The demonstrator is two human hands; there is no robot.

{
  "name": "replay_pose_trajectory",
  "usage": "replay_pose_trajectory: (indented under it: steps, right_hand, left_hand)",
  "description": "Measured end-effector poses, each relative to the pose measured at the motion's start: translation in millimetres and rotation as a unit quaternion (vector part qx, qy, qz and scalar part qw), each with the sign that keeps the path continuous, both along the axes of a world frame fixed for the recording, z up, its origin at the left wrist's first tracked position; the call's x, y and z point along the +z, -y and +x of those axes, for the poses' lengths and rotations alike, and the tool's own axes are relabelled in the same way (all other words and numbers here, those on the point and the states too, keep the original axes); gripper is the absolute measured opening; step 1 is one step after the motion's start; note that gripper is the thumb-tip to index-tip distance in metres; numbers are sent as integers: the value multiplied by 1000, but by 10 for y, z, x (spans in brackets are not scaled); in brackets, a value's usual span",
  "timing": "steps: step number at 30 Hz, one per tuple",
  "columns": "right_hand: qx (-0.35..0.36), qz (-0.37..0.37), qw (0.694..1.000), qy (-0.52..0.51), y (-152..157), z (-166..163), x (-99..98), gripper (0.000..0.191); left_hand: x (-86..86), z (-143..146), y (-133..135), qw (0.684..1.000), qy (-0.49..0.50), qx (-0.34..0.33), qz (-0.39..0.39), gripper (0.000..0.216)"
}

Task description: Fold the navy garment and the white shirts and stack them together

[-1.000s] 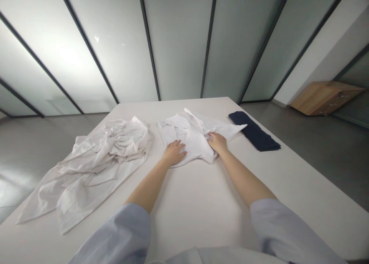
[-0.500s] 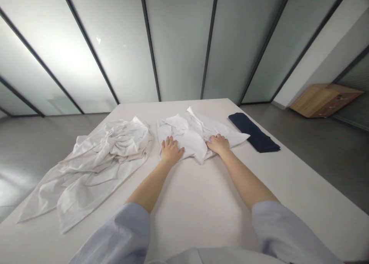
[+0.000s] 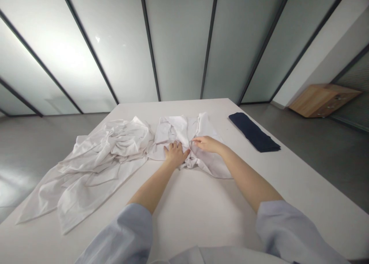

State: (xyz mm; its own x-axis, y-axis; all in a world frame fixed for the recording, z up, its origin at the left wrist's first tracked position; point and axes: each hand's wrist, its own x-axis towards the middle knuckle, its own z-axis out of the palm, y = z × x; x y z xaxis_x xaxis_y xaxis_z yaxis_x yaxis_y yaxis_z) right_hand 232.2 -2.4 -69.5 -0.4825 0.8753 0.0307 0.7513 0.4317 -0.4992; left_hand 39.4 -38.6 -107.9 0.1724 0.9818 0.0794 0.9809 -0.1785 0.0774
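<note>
Left hand [image 3: 175, 155], fingers released flat, pins the crumpled white shirt [image 3: 211, 167], which seems to need smoothing, while the right hand [image 3: 208, 144] touches the fold beside those fingertips, grip unclear.

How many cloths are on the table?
3: a crumpled white pile at left, a white garment under the left hand and right hand, a folded navy cloth at right. The pile may hide more.

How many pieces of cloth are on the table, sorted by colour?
White: 2, the garment in the middle and the crumpled heap on the left, which may hold more than one piece.
Navy: 1, the folded cloth on the right.
Total: 3.
</note>
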Motion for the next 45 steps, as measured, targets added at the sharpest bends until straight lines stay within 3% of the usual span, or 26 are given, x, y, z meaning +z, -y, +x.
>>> replay_pose_trajectory:
  steps: [3,8,12,17,19,21,24,26,28,32,36,38,41,45]
  right_hand:
    - [-54,82,994,43,-199,218,-71,37]
    - [-87,59,977,187,-229,512,-300,48]
    - [-153,60,953,255,-48,649,-336,53]
    - [-215,0,924,315,207,613,-133,46]
    - [-195,-20,924,328,308,505,-27,39]
    - [-138,-25,944,299,394,365,66,35]
    - [-30,-39,984,172,432,196,144,36]
    - [-4,-16,995,97,365,170,133,39]
    - [-28,38,996,79,242,218,56,42]
    - [-128,70,977,155,41,388,-247,56]
    - [-236,52,947,210,131,400,-485,70]
    - [-264,48,936,227,251,355,-498,75]
    - [-251,50,933,254,418,331,-407,77]
    - [-209,77,936,272,483,450,-233,45]
  left_hand:
    - [-42,-37,-36,999,-10,-42,-28,79]
    - [-101,-114,-129,991,9,-119,-60,109]
    - [-69,-280,-326,987,1,-136,-85,107]
    - [169,-529,-618,994,-37,-87,-46,96]
    - [305,-530,-675,999,-48,-27,-1,81]
    - [423,-454,-680,998,-47,15,31,60]
    - [484,-267,-612,999,-20,26,-23,49]
    - [420,-158,-542,996,3,36,-78,60]
    - [285,-97,-477,995,14,47,-87,70]
    - [-17,-126,-445,1000,3,22,-20,77]
    - [-114,-258,-593,998,1,-53,-16,77]
    - [-100,-327,-687,996,1,-90,-22,79]
    - [-71,-404,-769,991,8,-133,-11,87]
    - [-23,-405,-701,985,17,-170,38,92]
